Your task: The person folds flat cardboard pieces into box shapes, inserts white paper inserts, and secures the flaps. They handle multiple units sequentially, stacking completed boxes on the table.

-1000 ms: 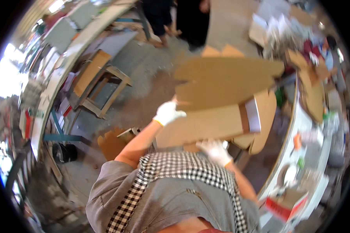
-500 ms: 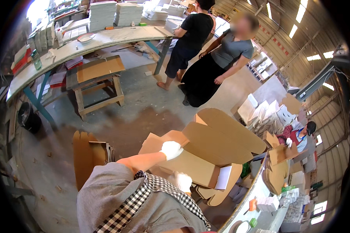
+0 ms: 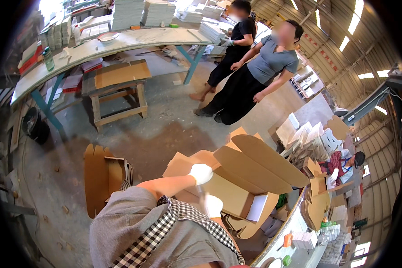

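Both my hands wear white gloves and hold a brown cardboard box blank (image 3: pixel 236 178) with open flaps, low and right of centre. My left hand (image 3: pixel 201 173) grips its upper left edge. My right hand (image 3: pixel 212 205) holds its lower edge, close to my checked sleeve. A white flat piece (image 3: pixel 257 208) shows at the box's lower right corner. More folded brown cardboard (image 3: pixel 103 176) stands on the floor to my left.
Two people (image 3: pixel 259 67) stand at the far side by a long curved worktable (image 3: pixel 120 42) stacked with white sheets. A wooden stool (image 3: pixel 118 91) sits on the concrete floor. A bench on the right carries cardboard pieces (image 3: pixel 312 143), and another person (image 3: pixel 344 165) sits there.
The view has swung upward from the floor toward the far table and the two people. My hands have kept hold of the cardboard box, which has shifted lower right in view.
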`<state>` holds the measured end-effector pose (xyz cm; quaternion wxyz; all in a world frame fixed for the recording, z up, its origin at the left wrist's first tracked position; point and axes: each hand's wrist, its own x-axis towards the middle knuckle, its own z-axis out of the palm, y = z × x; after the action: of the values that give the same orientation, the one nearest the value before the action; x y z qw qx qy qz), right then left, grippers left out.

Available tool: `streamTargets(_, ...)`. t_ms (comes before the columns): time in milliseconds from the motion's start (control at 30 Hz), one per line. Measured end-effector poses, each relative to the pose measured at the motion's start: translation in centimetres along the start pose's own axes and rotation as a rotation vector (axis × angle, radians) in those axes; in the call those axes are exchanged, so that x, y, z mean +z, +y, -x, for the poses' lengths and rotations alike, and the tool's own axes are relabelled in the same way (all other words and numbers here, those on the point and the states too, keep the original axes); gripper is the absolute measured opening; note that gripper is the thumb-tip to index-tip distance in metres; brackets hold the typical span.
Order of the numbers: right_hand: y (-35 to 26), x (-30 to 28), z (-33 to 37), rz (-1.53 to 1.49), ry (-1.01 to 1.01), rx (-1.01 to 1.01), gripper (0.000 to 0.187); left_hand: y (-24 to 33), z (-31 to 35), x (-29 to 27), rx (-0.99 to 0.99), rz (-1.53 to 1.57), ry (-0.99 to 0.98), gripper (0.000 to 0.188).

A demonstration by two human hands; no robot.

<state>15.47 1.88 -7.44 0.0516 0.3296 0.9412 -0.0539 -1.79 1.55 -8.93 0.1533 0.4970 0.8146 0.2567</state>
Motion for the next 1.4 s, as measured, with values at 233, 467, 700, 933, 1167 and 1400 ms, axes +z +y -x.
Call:
streamTargets(233, 1.8, 0.0, -1.7, -0.112, 0.092, 0.322, 0.048, 3.0, 1.4, -0.5, -0.016, 0.172, -0.081, 0.041)
streamTargets(467, 3.6, 0.6, -5.6, -0.153, -0.154, 0.308, 0.048, 5.1, 0.3, -0.6, -0.077, 0.231, -0.250, 0.058)
streamTargets(700, 1.6, -2.0, -5.7, -0.185, -0.081, 0.373, 0.046, 3.8, -1.2, -0.8, -0.056, 0.180, -0.432, 0.057)
streamTargets(933, 2.0, -1.0, -5.9, -0.285, -0.012, 0.382, 0.046, 4.0, -0.5, -3.3, -0.077, 0.159, -0.512, 0.065)
streamTargets(1167, 2.9, -1.6, -6.1, -0.379, -0.029, 0.349, 0.055, 2.9, -1.3, -1.3, -0.011, 0.084, -0.441, 0.069)
streamTargets(1400, 4.0, 1.1, -7.4, -0.632, 0.106, 0.241, 0.052, 1.8, -2.1, -3.0, -0.059, 0.259, -0.711, 0.065)
